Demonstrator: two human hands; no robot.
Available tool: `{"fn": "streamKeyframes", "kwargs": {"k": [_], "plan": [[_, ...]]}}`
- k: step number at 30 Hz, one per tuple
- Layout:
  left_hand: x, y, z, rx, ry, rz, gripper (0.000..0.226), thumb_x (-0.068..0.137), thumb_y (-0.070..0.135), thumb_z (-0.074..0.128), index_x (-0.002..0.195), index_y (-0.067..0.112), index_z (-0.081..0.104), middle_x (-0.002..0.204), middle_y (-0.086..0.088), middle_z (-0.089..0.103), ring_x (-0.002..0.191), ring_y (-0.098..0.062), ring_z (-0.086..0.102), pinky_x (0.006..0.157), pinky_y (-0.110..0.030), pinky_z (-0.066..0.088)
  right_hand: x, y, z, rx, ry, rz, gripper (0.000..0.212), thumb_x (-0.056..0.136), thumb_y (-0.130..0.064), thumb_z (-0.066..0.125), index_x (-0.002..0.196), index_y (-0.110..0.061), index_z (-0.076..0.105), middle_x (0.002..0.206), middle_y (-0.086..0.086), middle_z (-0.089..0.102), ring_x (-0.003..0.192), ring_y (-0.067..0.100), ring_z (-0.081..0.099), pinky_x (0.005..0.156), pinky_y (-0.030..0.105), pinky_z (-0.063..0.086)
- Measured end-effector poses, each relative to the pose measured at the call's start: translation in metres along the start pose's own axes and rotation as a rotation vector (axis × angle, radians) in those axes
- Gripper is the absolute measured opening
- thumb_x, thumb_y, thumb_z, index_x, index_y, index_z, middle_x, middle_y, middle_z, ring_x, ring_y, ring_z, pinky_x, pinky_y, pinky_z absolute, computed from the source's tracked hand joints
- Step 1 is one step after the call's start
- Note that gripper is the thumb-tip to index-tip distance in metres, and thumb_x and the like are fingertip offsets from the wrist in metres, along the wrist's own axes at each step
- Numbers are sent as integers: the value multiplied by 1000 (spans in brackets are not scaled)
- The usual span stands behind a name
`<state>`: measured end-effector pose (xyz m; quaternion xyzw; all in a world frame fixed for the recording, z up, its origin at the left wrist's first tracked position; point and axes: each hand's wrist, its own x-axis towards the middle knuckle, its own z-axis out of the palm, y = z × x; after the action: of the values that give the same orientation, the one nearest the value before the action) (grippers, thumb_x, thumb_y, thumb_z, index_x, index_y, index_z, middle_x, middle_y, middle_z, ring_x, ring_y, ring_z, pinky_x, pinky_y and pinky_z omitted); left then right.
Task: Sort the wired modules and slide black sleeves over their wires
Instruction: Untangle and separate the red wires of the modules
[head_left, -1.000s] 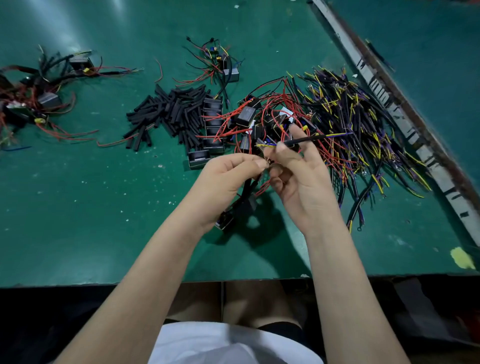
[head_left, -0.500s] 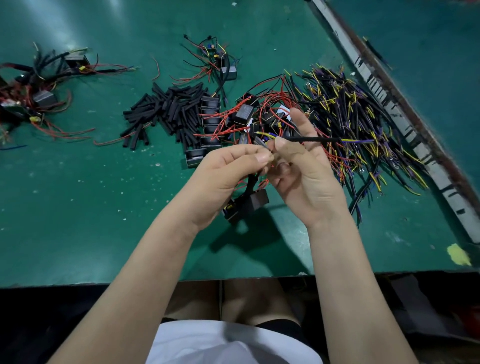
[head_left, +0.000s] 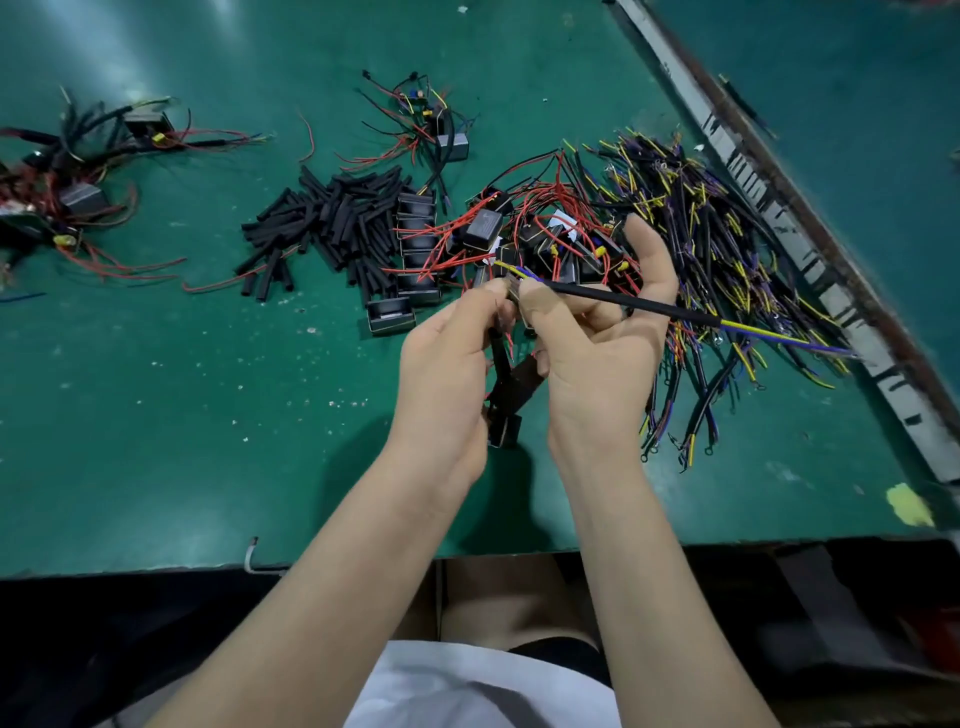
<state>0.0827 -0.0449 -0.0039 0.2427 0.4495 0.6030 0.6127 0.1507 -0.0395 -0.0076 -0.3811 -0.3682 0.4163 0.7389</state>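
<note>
Both hands meet above the green table (head_left: 208, 441). My right hand (head_left: 597, 358) pinches a black-sleeved wire bundle (head_left: 639, 304) whose yellow and purple ends stick out at both sides. My left hand (head_left: 447, 364) pinches the bundle's near end by its fingertips. Black modules (head_left: 506, 410) hang on wires below and between the hands. A heap of loose black sleeves (head_left: 332, 223) lies at the centre left, beside a pile of modules with red wires (head_left: 519, 234).
A large heap of sleeved yellow and purple wire bundles (head_left: 727, 234) lies on the right. A cluster of wired modules (head_left: 78, 192) sits at the far left, a smaller one (head_left: 431, 124) at the back. A striped rail (head_left: 779, 218) runs along the table's right edge.
The sleeved bundle has swung so its far end points further right and down. The hanging modules have shifted between the hands, and both hands sit slightly lower in view.
</note>
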Motion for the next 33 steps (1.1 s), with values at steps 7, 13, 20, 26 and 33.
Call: {"fn": "streamKeyframes", "kwargs": {"k": [7, 13, 20, 26, 33], "plan": [[-12, 4, 13, -15, 138, 72, 15, 90, 10, 54, 78, 6, 62, 63, -3, 51, 50, -10, 44, 42, -15, 37, -7, 0, -2, -84, -61, -99, 63, 80, 4, 70, 122, -34, 44, 68, 2, 67, 50, 6, 54, 50, 19, 44], [-13, 13, 6, 81, 170, 41, 20, 85, 15, 60, 66, 15, 56, 66, -6, 41, 66, -15, 36, 61, -35, 53, 11, -10, -14, -431, -322, -302, 68, 79, -5, 74, 116, -57, 48, 86, 5, 70, 47, 15, 44, 49, 23, 36], [-3, 23, -6, 384, 115, 97, 18, 82, 23, 64, 72, 10, 57, 73, -5, 37, 64, -14, 29, 64, -34, 41, 56, -37, -11, -613, -783, -264, 64, 76, -3, 71, 126, -36, 47, 79, -1, 66, 75, 19, 65, 70, 34, 53], [4, 36, -19, 550, -108, 3, 16, 70, 30, 66, 65, 15, 62, 67, -4, 45, 60, -13, 35, 48, -17, 30, 79, -48, -2, -499, -1016, 107, 75, 78, 7, 69, 135, -30, 36, 75, 7, 65, 65, 22, 64, 64, 32, 53], [10, 36, -28, 549, -171, -49, 12, 62, 28, 63, 54, 21, 59, 58, 6, 51, 59, -11, 41, 50, -20, 32, 76, -37, -9, -452, -962, 332, 48, 85, 2, 64, 123, -21, 46, 64, -4, 58, 43, 8, 45, 42, 15, 35]]}}
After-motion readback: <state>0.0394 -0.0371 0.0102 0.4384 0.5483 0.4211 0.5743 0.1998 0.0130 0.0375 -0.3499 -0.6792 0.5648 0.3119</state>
